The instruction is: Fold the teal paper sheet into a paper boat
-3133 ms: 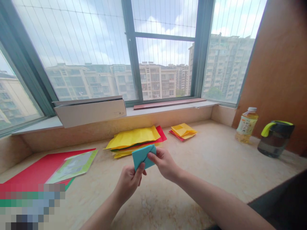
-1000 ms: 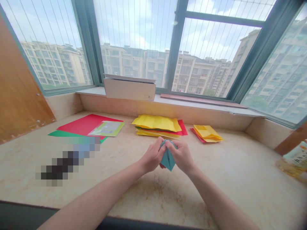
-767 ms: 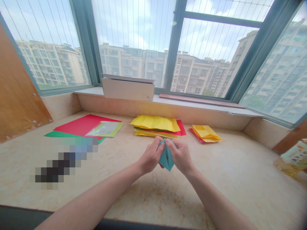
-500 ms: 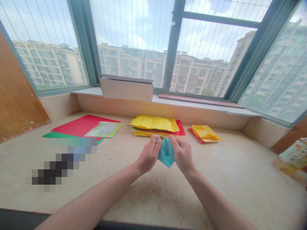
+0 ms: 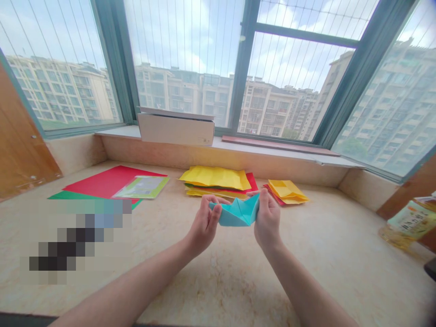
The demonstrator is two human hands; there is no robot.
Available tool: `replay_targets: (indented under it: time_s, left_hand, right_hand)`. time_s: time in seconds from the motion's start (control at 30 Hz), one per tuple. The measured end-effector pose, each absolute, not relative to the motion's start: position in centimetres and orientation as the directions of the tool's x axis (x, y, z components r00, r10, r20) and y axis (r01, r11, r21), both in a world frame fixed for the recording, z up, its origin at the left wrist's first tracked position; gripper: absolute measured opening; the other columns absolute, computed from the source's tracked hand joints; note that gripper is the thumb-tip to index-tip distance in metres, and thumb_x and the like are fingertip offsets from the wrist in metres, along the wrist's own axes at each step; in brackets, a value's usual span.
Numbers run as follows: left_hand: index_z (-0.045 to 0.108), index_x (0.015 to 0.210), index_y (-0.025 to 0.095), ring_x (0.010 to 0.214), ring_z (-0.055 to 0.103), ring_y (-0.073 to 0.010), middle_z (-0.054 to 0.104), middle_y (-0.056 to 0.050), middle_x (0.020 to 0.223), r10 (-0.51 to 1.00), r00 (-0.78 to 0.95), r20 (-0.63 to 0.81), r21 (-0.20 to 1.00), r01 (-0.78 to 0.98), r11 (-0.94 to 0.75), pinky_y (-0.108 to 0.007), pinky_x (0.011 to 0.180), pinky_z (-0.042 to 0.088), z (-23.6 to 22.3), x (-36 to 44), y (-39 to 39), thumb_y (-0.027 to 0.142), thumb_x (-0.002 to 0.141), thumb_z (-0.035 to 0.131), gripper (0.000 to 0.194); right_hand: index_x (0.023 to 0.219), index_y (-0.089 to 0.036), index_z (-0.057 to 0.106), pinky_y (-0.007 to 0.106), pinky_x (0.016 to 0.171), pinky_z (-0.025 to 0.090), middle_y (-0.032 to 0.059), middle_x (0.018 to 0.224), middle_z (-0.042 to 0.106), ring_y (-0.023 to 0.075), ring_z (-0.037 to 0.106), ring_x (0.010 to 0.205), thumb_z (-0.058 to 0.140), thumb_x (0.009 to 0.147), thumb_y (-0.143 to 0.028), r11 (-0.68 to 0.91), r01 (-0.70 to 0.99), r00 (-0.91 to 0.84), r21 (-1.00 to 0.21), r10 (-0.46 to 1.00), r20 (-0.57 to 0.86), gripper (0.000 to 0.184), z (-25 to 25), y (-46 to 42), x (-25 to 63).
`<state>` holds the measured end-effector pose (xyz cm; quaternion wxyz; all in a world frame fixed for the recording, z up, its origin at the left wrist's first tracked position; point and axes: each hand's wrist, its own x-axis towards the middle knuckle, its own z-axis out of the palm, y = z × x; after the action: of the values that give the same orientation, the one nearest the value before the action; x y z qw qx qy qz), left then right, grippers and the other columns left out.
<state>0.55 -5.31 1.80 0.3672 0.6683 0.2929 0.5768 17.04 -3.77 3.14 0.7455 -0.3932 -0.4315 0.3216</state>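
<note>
Between my two hands, above the stone counter, is a folded piece of blue paper [image 5: 238,214] pulled wide into a boat-like shape with a crease standing up in its middle. My left hand [image 5: 206,220] pinches its left end, thumb on the near side. My right hand [image 5: 268,220] grips the right end, thumb upright along the edge. Fingers behind the paper are partly hidden. Just beyond my hands lies a stack of crumpled yellow paper [image 5: 215,177] with red and green sheets in it. A small folded orange-yellow paper [image 5: 288,190] rests on red paper to its right.
Red sheets [image 5: 112,179], green paper and a clear packet [image 5: 145,187] lie at the left, near a pixelated patch. On the sill stands a white box [image 5: 175,129] beside a reddish board [image 5: 279,145]. A drink bottle [image 5: 408,220] is at the right.
The head view first swung left. The blue paper went from a flat folded square to a pointed shape gripped from above, then was drawn open sideways as my hands moved apart.
</note>
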Motion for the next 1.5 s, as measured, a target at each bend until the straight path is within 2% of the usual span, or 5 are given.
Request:
replay_targets:
  time_s: [0.4, 0.63, 0.97, 1.33, 1.5]
  left_hand:
    - [0.045, 0.121, 0.029, 0.125, 0.051, -0.0274, 0.049, -0.011, 0.138, 0.774, 0.389, 0.5, 0.865, -0.268, -0.424, -0.037, 0.095, 0.049, 1.9, 0.6, -5.9, 0.026, 0.069, 0.084, 0.065]
    - [0.052, 0.099, 0.025, 0.08, 0.062, -0.0179, 0.063, 0.001, 0.087, 0.853, 0.317, 0.415, 0.909, -0.177, -0.377, -0.03, 0.072, 0.052, 2.4, 0.6, -6.5, 0.028, 0.073, 0.08, 0.039]
    - [0.058, 0.128, 0.024, 0.119, 0.057, -0.0267, 0.062, -0.009, 0.128, 0.854, 0.131, 0.504, 0.859, -0.176, -0.48, -0.043, 0.102, 0.046, 2.4, -0.2, -5.1, 0.036, 0.082, 0.072, 0.049]
    - [0.068, 0.118, 0.023, 0.118, 0.061, -0.0287, 0.068, -0.007, 0.126, 0.841, 0.249, 0.481, 0.872, -0.235, -0.43, -0.047, 0.104, 0.047, 2.2, 0.0, -5.3, 0.036, 0.084, 0.071, 0.037]
    - [0.067, 0.118, 0.022, 0.109, 0.066, -0.0278, 0.071, -0.007, 0.119, 0.821, 0.248, 0.515, 0.856, -0.094, -0.509, -0.045, 0.096, 0.053, 2.4, 0.1, -5.1, 0.035, 0.08, 0.075, 0.041]
  right_hand:
    - [0.081, -0.021, 0.062, 0.03, 0.067, 0.049, 0.0044, 0.077, 0.065, 0.0178, 0.061, 0.071, 0.041, 0.098, -0.052, 0.645, 0.024, 0.409, -0.764, 0.691, 0.597, 0.041, 3.8, -5.4, 16.9]
    - [0.084, -0.021, 0.055, 0.031, 0.067, 0.052, 0.0048, 0.08, 0.063, 0.0173, 0.062, 0.069, 0.041, 0.096, -0.057, 0.612, -0.156, 0.494, -0.776, 0.728, 0.475, 0.04, 3.4, -5.0, 16.3]
    - [0.128, -0.029, 0.048, 0.038, 0.077, 0.055, 0.0094, 0.111, 0.069, 0.0255, 0.067, 0.098, 0.075, 0.071, -0.059, 0.45, -0.36, 0.02, -0.817, 0.879, 0.476, 0.07, 3.2, -5.1, 16.7]
    - [0.091, -0.023, 0.059, 0.036, 0.078, 0.053, 0.0011, 0.087, 0.069, 0.0189, 0.065, 0.081, 0.084, 0.068, -0.031, 0.454, -0.415, 0.195, -0.788, 0.891, 0.41, 0.035, 2.7, -4.7, 16.0]
    - [0.112, -0.027, 0.056, 0.038, 0.079, 0.055, 0.0033, 0.099, 0.069, 0.0216, 0.067, 0.09, 0.083, 0.07, -0.038, 0.487, -0.369, 0.105, -0.792, 0.868, 0.485, 0.051, 2.2, -5.1, 16.2]
